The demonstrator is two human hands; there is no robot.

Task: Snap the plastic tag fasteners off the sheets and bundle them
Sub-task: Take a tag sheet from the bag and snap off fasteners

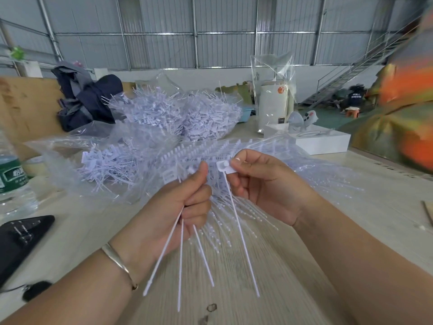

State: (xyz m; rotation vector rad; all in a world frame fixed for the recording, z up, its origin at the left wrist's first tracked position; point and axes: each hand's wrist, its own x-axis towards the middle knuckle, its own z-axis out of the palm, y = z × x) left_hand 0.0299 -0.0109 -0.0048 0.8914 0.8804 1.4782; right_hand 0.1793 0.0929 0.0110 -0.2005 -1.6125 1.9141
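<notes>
Factory hall: corrugated metal wall [164, 43] behind wooden worktable [293, 266]; steel staircase [356, 71] right of wall; bagged fastener heaps [178, 113] on worktable.

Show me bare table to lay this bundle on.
Bare wood lies near the front edge, under the right forearm, and right of the fastener sheets, before the white box. Left is crowded: water bottle, black device.

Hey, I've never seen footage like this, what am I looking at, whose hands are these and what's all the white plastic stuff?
One camera, worn on a person's head, looks down at their bare hands. The left hand grips a small bundle of thin white plastic tag fasteners. The right hand pinches one white fastener by its flat head. Behind them, on the pale wooden table, lie uncut fastener sheets and clear bags of loose fasteners. A green-labelled water bottle stands far left.
</notes>
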